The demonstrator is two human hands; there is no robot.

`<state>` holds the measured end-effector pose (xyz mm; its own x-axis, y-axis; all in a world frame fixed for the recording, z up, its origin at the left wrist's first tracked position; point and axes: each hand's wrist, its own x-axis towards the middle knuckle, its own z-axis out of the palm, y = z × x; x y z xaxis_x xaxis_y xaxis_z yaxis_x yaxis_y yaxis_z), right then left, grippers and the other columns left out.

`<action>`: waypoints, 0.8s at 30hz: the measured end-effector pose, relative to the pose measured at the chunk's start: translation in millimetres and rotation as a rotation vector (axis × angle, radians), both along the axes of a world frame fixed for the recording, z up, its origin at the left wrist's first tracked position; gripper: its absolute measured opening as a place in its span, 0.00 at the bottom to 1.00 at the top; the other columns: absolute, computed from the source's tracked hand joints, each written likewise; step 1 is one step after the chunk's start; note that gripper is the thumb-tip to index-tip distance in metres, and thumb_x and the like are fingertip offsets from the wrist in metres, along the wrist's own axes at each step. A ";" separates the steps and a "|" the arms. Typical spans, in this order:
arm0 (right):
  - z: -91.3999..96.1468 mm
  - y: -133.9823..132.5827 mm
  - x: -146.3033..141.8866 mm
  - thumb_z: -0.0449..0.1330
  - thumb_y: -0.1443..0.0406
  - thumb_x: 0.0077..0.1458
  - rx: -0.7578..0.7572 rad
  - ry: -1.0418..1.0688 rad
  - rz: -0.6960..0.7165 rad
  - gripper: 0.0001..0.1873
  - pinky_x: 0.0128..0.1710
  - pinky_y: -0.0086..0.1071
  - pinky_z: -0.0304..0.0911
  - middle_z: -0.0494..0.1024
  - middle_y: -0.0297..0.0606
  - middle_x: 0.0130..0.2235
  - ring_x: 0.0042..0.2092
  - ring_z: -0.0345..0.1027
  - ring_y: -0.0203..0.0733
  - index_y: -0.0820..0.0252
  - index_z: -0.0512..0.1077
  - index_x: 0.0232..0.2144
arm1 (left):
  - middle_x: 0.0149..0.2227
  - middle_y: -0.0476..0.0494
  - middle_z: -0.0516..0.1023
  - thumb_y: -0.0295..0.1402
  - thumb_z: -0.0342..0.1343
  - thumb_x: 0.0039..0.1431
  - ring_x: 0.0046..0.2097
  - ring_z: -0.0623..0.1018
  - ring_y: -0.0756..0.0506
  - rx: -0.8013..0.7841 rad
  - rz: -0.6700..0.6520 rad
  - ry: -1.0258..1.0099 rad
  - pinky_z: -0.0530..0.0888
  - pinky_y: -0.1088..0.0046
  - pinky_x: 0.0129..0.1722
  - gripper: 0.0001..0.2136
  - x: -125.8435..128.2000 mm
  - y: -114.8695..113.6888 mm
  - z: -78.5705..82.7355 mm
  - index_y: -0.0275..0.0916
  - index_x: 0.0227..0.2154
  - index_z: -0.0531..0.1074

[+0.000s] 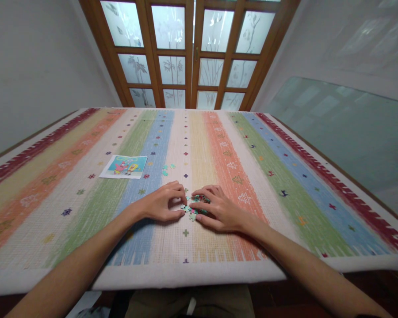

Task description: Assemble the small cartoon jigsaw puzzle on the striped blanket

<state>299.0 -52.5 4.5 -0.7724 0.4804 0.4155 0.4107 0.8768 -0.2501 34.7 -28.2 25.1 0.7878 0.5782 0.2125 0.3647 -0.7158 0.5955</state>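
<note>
A small pile of jigsaw puzzle pieces (193, 211), mostly teal and green with a touch of pink, lies on the striped tablecloth. At its left edge is my left hand (164, 202), thumb and fingers curved and apart, the tips by the outermost pieces. My right hand (218, 208) arches over the right side of the pile with spread fingers and hides part of it. A few loose puzzle pieces (166, 167) lie apart, beyond my left hand. Farther left rests a picture card (123, 167) showing a pink and a yellow cartoon figure.
The tablecloth (199, 145) has coloured stripes and covers a wide table, whose near edge runs just in front of my lap. Wooden doors with frosted panes (192, 53) stand behind the table. A pale green glass panel (345, 128) leans along the right wall.
</note>
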 end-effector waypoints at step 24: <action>2.1 0.2 -1.4 0.57 0.61 0.67 -0.071 0.012 -0.015 0.11 0.54 0.48 0.58 0.76 0.44 0.52 0.54 0.64 0.51 0.56 0.78 0.44 | 0.46 0.38 0.74 0.37 0.57 0.65 0.49 0.69 0.36 0.362 0.680 0.051 0.68 0.52 0.55 0.15 -26.5 46.8 -34.1 0.39 0.51 0.76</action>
<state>297.6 -52.3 6.6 -0.7600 0.5203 0.3894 0.4204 0.8505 -0.3161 8.2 18.6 -9.0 0.2976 0.8401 0.4534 0.8149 -0.4710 0.3378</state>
